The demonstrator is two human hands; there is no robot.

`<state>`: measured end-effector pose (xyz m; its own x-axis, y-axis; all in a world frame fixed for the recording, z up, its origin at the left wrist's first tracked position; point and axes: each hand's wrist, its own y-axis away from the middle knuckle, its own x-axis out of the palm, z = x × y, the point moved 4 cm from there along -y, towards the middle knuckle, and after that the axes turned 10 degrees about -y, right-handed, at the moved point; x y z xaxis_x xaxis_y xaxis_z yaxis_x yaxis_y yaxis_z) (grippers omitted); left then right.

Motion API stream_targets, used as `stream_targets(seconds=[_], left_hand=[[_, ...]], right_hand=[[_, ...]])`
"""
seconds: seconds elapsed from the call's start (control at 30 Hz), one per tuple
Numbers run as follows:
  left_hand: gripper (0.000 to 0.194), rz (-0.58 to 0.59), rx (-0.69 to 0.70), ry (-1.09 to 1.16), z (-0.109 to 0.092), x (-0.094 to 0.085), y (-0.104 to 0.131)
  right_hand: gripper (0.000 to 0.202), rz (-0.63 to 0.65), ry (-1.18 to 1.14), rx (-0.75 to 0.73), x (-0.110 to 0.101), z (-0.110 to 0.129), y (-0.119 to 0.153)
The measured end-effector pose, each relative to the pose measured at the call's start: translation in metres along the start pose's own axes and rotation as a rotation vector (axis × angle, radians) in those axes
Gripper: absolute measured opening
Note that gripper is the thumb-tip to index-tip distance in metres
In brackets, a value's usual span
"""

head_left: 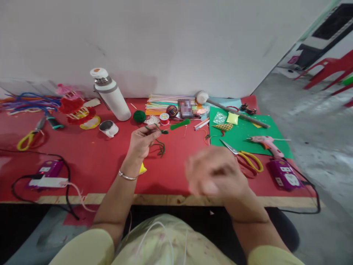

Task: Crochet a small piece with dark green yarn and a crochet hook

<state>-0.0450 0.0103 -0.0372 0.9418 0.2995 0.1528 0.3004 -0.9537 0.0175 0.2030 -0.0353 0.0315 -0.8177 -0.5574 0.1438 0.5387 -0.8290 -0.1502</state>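
Dark green yarn (160,147) is pinched in my left hand (143,140), its loose strands hanging over the red table. Beside those fingertips lies a green strip (180,124), with a green yarn ball (139,116) just behind the hand. My right hand (213,171) is raised above the front of the table, smeared by motion, so its fingers and anything in them cannot be made out. Close to it on the right are scissors with yellow handles (250,161). A small yellow piece (142,169) shows by my left wrist.
A white flask (114,97) and a cup (109,128) stand at the back left. On the right, a pink glue gun (267,142) rests on a green sheet (277,129), near a purple power socket (285,174). Cables cross the left front edge.
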Motion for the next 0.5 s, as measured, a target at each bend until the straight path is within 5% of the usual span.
stream_targets(seconds=[0.03,0.07,0.17,0.23,0.37,0.5], left_hand=[[0.034,0.003,-0.008,-0.010,0.005,-0.003,0.001],[0.035,0.010,-0.016,-0.019,0.010,-0.005,0.002],[0.039,0.045,-0.004,-0.067,0.020,-0.009,0.006],[0.039,0.073,0.033,-0.129,0.024,-0.008,0.010],[0.038,0.164,0.036,-0.184,0.034,0.005,0.017],[0.037,0.196,-0.012,-0.177,0.046,0.012,0.020]], right_hand=[[0.035,0.121,0.024,0.066,0.004,-0.018,-0.015],[0.035,0.111,0.027,0.105,0.001,-0.037,-0.028],[0.034,-0.094,0.016,0.173,-0.018,-0.089,-0.055],[0.049,-0.121,-0.099,0.156,-0.024,-0.113,-0.062],[0.047,-0.159,-0.297,0.094,-0.024,-0.133,-0.062],[0.042,-0.252,-0.237,0.106,-0.022,-0.136,-0.054]])
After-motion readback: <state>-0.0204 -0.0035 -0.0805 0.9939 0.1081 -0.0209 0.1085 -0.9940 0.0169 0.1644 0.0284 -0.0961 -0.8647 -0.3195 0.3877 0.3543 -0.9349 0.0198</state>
